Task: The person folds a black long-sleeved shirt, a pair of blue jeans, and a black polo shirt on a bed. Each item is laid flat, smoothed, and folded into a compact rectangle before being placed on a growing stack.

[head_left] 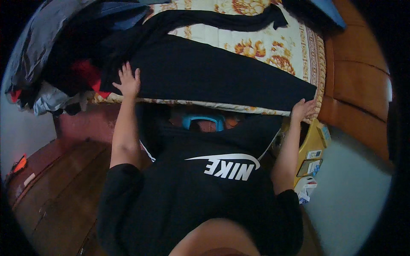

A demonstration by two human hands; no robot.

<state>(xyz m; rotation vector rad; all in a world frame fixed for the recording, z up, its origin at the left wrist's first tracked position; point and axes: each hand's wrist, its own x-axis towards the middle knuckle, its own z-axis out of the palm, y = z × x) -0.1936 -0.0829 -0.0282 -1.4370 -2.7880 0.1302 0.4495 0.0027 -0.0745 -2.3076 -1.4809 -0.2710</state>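
Observation:
A long black garment (222, 72) lies spread across the bed, wide at the left and tapering to the right. A narrow black strip of cloth (213, 18), like a sleeve or leg, curves away along its far side. My left hand (127, 82) rests flat on the garment's left part, fingers spread. At the near right corner, by the bed's edge, my right hand (303, 109) touches the cloth with its fingers stretched out; whether it pinches any fabric is hard to see.
A cream bedspread (252, 48) with orange flowers covers the bed. Dark, red and grey clothes (47, 64) are heaped at the left. A wooden bed end (354, 77) stands at the right, with a yellow rack (309, 145) of small packages below. A blue plastic item (204, 118) shows under the bed's edge.

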